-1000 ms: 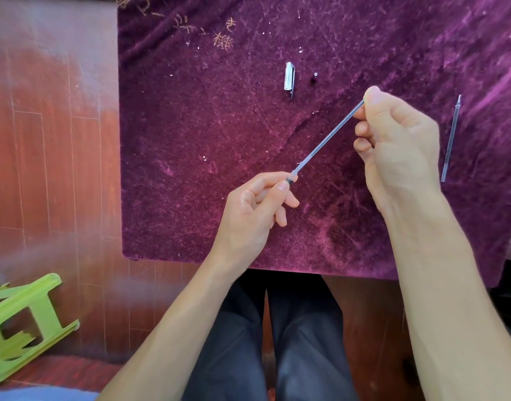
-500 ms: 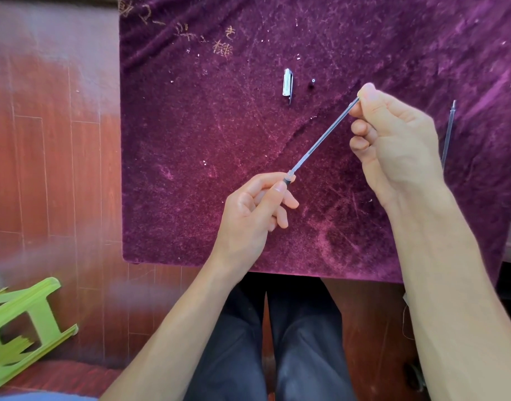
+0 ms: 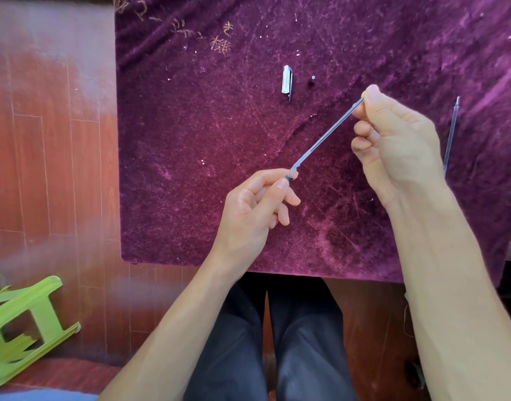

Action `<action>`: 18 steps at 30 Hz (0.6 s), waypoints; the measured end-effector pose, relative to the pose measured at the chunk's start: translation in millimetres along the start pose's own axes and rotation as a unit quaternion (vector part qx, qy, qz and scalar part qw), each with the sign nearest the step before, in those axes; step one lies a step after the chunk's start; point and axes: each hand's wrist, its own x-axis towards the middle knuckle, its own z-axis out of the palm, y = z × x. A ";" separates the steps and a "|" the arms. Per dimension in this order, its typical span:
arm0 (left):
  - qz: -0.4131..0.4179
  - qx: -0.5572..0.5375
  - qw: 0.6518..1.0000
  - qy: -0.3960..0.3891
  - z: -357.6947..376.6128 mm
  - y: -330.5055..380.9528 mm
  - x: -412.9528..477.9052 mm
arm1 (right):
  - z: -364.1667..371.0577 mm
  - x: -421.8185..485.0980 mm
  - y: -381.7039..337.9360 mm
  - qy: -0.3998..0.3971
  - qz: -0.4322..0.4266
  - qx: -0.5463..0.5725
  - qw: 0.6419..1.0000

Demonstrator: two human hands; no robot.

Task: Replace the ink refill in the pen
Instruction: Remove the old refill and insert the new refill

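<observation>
My left hand [image 3: 254,206] pinches the pen barrel [image 3: 289,178]; only its dark front end shows past my thumb and forefinger, the rest is hidden in the hand. A thin clear ink refill [image 3: 326,134] runs from that end up and right to my right hand [image 3: 399,146], whose thumb and forefinger grip its far tip. Both hands hover above the purple velvet cloth [image 3: 190,140]. A second refill [image 3: 451,134] lies on the cloth just right of my right hand. The pen cap [image 3: 287,81] and a small dark piece [image 3: 312,79] lie farther back.
The cloth covers a small table whose front edge is near my knees. Red-brown wooden floor lies to the left. A green plastic stool [image 3: 23,322] lies tipped over at the lower left.
</observation>
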 end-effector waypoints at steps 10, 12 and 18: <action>-0.011 -0.015 1.000 -0.004 3.2 -0.8 5.0 | -5.7 5.3 -2.4 -0.014 -0.027 -0.037 0.999; -0.016 -0.011 1.000 -0.006 3.5 -1.5 6.2 | -5.0 6.6 -4.1 -0.018 -0.041 -0.055 0.998; -0.028 -0.011 0.999 -0.011 5.2 -2.9 4.6 | 2.2 8.1 -6.8 -0.061 -0.068 -0.091 0.992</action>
